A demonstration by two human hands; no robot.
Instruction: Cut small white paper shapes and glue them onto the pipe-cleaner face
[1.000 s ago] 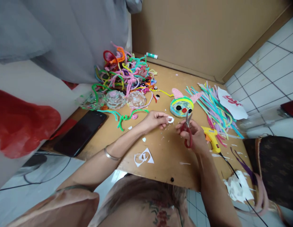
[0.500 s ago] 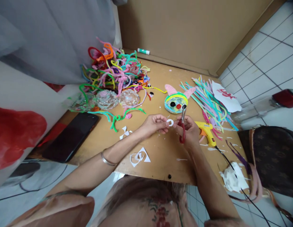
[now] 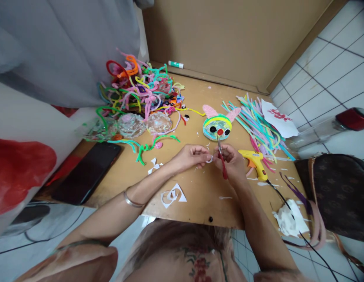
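Observation:
My left hand [image 3: 196, 157] pinches a small curved piece of white paper [image 3: 210, 159] between thumb and fingers. Close to its right, my right hand [image 3: 231, 160] is closed on scissors [image 3: 223, 162] with red handles, their blades pointing away from me. Just beyond the blades lies a round face ornament [image 3: 217, 127] with pink ears, black eyes, a red nose and a yellow-green band. White paper offcuts [image 3: 173, 195] with round cut-outs lie nearer me, and more scraps [image 3: 154, 166] are left of my left hand.
A yellow glue gun [image 3: 254, 161] lies right of my right hand, its cord running off the table. Pipe cleaners [image 3: 258, 125] lie behind it. At left are a tangled craft pile [image 3: 140, 90] and a black phone [image 3: 89, 172]. A brown bag [image 3: 334, 196] stands at right.
The scissors have turned, their tips now pointing further left. The white paper piece has tilted and shows less of its ring shape. Both hands stay close together.

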